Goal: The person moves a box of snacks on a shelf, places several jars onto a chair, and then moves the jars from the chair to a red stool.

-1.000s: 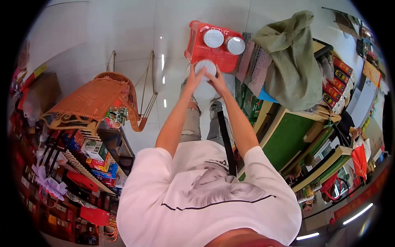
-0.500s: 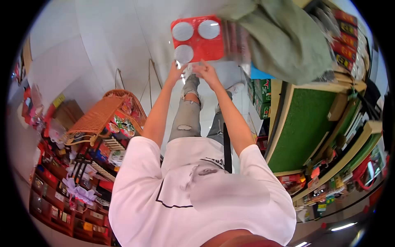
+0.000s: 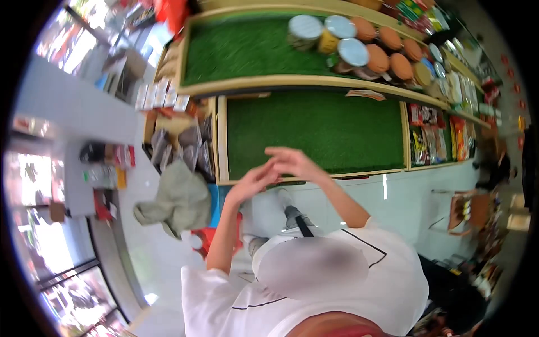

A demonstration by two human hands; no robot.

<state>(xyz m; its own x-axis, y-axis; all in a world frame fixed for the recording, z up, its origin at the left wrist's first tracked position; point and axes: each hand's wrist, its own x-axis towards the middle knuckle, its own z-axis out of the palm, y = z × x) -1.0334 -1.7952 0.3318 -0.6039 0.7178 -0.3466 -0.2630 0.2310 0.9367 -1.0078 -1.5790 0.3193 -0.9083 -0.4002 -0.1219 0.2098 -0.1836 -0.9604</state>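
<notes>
My left hand [image 3: 255, 181] and my right hand [image 3: 299, 165] come together in front of the lower shelf, their fingers overlapping in this view. Both have fingers stretched out and hold nothing. Behind them lies the bare green turf lining [image 3: 331, 126] of the shelf. A red pack with white round tops [image 3: 200, 237] stands low by my left forearm, which partly covers it. Beside that forearm, a grey-green cloth [image 3: 178, 196] hangs over something at the shelf's left end.
Jars with white and orange lids [image 3: 353, 53] crowd the upper shelf's right side. Packaged goods [image 3: 429, 137] fill the compartment right of the bare turf. Small white boxes [image 3: 163, 95] line the shelf's left end. Farther right stands a brown chair-like stand [image 3: 469, 210].
My view has swung right, so the green-lined shelf is now in front of me. The red pack and the cloth now appear to my left. My hands have come closer together.
</notes>
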